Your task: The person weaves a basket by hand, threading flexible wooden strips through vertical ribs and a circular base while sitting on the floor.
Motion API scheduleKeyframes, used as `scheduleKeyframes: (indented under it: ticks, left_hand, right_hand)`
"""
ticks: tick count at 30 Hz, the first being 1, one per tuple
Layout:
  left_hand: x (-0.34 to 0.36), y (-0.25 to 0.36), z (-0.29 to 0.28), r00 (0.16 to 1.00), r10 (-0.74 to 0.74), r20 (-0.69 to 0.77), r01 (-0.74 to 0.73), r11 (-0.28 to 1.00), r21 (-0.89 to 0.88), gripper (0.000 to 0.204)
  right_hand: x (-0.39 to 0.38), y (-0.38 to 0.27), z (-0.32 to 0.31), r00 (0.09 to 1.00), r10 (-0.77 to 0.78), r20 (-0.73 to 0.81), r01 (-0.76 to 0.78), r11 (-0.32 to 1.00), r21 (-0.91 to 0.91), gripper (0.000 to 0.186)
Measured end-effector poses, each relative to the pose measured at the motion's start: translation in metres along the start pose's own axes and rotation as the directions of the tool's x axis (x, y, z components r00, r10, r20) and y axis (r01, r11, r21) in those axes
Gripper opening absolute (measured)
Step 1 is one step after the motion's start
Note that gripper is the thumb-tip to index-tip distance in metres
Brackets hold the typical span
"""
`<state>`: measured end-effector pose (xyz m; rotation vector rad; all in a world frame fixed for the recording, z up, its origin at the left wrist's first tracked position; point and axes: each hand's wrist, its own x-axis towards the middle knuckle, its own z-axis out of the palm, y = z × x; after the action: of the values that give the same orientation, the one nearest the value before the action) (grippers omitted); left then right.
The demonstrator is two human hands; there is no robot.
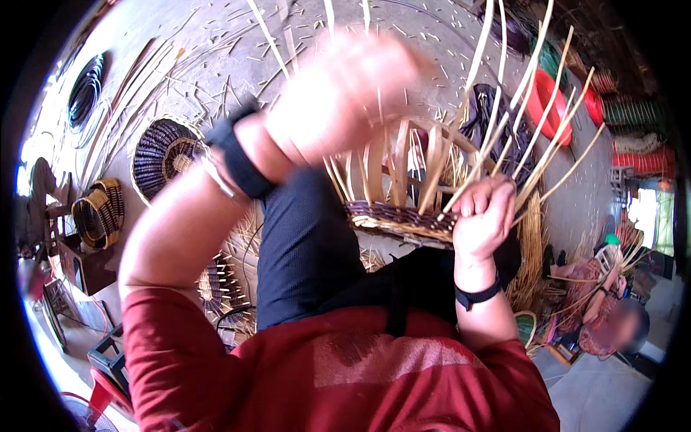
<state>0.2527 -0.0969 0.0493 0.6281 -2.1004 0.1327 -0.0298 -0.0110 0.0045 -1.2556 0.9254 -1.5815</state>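
A partly woven basket (410, 222) rests at my lap, with a band of dark weave and pale upright stakes (529, 93) fanning outward. My right hand (486, 216) is closed around the right end of the woven band, among the stakes there. Raised over the left part of the basket is my left hand (345, 93), smeared by motion. Its fingers cannot be made out, nor whether anything is in them. It hides some of the stakes behind it.
Cut stick ends (216, 93) litter the floor. On the left lie a round dark woven basket (162, 155), a yellow-and-black basket (98, 214) and coiled dark strands (86, 90). An orange-red basin (548, 108) stands far right. Another person (608, 317) sits at the right with stakes.
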Motion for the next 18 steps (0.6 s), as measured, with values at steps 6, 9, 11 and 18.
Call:
scheduleKeyframes:
  ticks: [6,9,11,18]
  left_hand:
    - [-0.025,0.072,0.092,0.971,-0.200,0.133,0.227,0.944,-0.238,0.018]
    - [-0.027,0.053,0.093,0.972,-0.199,0.121,0.223,0.948,-0.226,0.027]
    - [-0.027,0.056,0.092,0.967,-0.216,0.135,0.243,0.941,-0.236,0.040]
    - [-0.011,0.087,0.088,0.976,-0.031,0.215,0.022,0.999,0.042,0.033]
  right_hand:
    - [-0.004,-0.033,0.005,0.969,0.244,-0.035,-0.230,0.948,0.218,0.031]
    - [-0.026,-0.066,0.011,0.930,0.069,0.361,-0.060,0.998,-0.037,0.028]
    - [-0.030,-0.065,-0.003,0.954,0.111,0.279,-0.114,0.993,-0.005,0.029]
    - [-0.024,-0.028,-0.053,0.866,0.488,-0.108,-0.401,0.807,0.435,0.022]
